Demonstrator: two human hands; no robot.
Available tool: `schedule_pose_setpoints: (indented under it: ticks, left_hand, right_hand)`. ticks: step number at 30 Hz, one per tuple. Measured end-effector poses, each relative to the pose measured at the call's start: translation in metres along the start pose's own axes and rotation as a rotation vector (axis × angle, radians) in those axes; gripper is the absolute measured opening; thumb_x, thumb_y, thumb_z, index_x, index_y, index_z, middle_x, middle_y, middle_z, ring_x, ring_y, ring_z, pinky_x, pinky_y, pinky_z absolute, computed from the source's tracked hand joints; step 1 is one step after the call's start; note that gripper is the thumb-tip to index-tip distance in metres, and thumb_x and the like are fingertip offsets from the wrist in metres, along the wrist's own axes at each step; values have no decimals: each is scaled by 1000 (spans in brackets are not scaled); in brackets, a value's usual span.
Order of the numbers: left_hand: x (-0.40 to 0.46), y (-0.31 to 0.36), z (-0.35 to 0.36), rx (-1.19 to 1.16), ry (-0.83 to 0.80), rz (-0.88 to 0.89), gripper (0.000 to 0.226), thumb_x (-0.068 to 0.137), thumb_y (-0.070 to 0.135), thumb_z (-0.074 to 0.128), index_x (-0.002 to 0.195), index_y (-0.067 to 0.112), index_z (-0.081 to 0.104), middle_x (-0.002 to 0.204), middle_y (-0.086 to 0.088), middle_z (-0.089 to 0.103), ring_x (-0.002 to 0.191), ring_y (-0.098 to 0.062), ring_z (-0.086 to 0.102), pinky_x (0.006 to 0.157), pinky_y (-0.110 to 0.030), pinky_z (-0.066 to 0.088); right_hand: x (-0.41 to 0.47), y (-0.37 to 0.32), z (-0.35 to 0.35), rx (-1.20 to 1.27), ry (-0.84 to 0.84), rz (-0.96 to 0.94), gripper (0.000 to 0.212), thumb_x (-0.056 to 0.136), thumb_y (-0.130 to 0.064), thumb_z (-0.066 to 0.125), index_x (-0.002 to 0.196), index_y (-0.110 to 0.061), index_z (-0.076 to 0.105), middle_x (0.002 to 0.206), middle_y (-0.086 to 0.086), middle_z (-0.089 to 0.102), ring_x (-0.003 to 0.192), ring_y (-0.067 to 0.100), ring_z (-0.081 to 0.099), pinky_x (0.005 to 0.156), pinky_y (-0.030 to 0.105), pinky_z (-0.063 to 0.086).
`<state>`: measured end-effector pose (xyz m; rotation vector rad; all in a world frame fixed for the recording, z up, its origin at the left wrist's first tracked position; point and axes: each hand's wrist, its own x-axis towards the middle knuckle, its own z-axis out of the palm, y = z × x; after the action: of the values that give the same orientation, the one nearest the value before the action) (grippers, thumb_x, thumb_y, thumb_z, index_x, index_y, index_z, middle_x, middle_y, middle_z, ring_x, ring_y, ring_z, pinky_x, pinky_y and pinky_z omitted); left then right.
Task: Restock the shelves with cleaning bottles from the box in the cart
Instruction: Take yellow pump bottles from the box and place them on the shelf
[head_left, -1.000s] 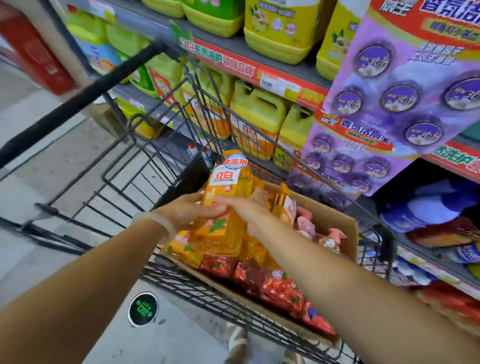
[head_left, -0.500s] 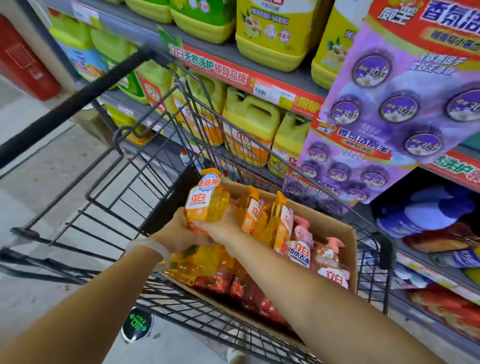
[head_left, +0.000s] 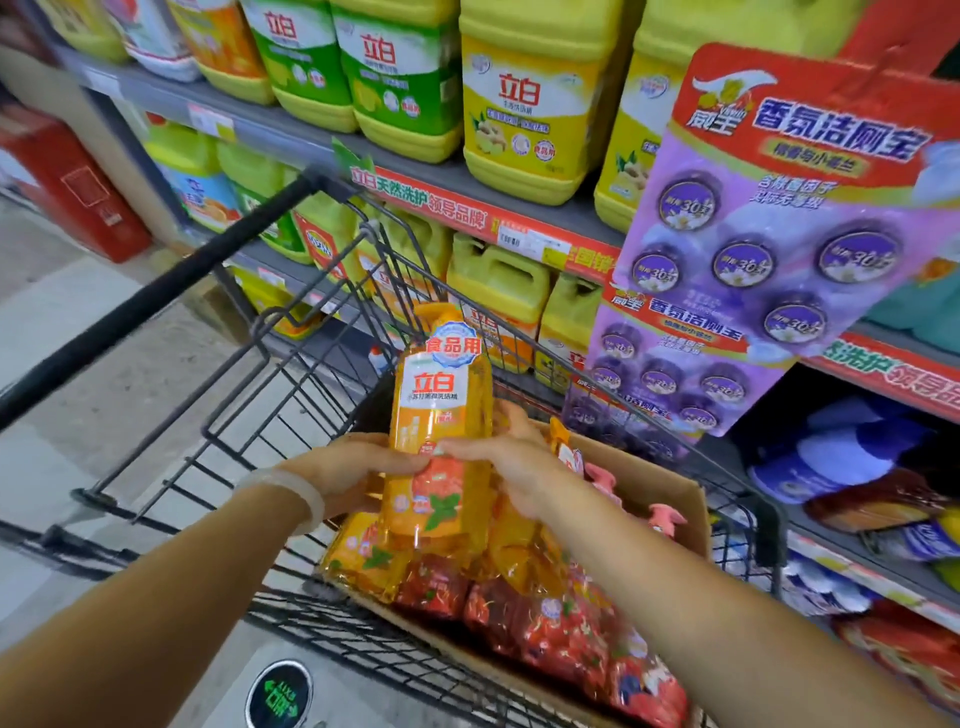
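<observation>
An orange bottle (head_left: 441, 415) with a white label stands upright above the cardboard box (head_left: 670, 499) in the black wire cart (head_left: 291, 364). My left hand (head_left: 348, 473) grips its left side and my right hand (head_left: 514, 467) grips its right side at mid-height. Inside the box lie several more orange bottles (head_left: 363, 561), red ones (head_left: 561, 634) and pink pump tops (head_left: 665, 517). The shelves (head_left: 550, 223) beyond the cart hold large yellow and green jugs.
A purple hanging display card (head_left: 769, 249) covers the shelf at right. Blue and red packs (head_left: 852, 457) fill the lower right shelf. A red cabinet (head_left: 78, 192) stands at far left. The grey floor carries a round green sticker (head_left: 280, 696).
The bottle has risen higher out of the box with both hands still on it. The view has tilted up toward the shelves.
</observation>
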<state>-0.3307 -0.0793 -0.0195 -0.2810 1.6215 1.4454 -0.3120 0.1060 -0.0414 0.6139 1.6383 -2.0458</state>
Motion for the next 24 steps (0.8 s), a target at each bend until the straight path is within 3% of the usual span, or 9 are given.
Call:
schedule_pose_setpoints:
  ticks: [4,6,10,11,14,18,20,22,24]
  left_hand:
    - [-6,26,32,76,-35,113,98,27,37,95,116,14,63,112,-9,71,103,-28,68,87,-41,53]
    - [-9,38,55,117,-48,166,91,26,35,94,111,17,66,107,-6,73,99,-25,69,83,-38,54]
    - [-19,60,117,211,-94,262,66,39,26,91,100,16,69,89,0,76,78,-15,73,64,-27,55]
    - [-22,64,135,226,-102,290,68,37,26,92,101,15,69,89,-1,76,77,-16,73,62,-28,55]
    - [-31,73,197,234,-181,393,86,23,34,96,103,15,71,105,-10,73,94,-25,71,80,-37,55]
    - [-59,82,300,266,-265,485,42,57,7,85,96,12,72,90,-4,76,77,-15,72,67,-27,57]
    - [-75,84,358,326,-265,540,40,63,2,77,100,12,69,91,-1,76,80,-15,72,76,-31,58]
    - [-91,87,413,377,-275,601,44,60,14,77,103,15,69,100,-3,75,92,-19,71,85,-33,55]
    - [-107,92,467,407,-305,652,51,56,20,79,106,15,69,103,-4,74,94,-19,71,80,-30,55]
  right_hand:
    - [-26,-22,-29,-18,-10,-106,91,47,-12,88,128,-15,46,116,11,67,103,30,66,92,53,51]
    - [-45,-32,-49,-16,-19,-155,77,59,-3,83,127,-12,48,116,14,67,104,32,65,93,52,51]
    - [-98,-49,-100,-46,-8,-259,51,75,8,69,121,-7,51,112,10,67,95,23,66,82,37,57]
    - [-114,-51,-115,-57,4,-288,50,77,8,68,120,-8,50,110,8,68,90,19,67,76,31,58]
    - [-169,-58,-162,-67,53,-367,47,79,6,68,117,-15,49,100,0,67,80,9,66,63,21,57]
    - [-254,-64,-230,-98,115,-444,50,80,1,68,122,-17,50,100,-3,68,82,9,68,62,24,57]
    - [-307,-64,-269,-123,183,-493,51,80,-3,70,124,-19,49,109,-1,68,91,14,67,69,29,57]
    - [-356,-63,-306,-129,249,-534,53,79,-5,70,125,-19,48,117,0,66,101,21,65,76,34,55]
    - [-402,-62,-342,-122,308,-578,55,79,-3,70,127,-19,48,119,2,66,102,21,66,81,39,56]
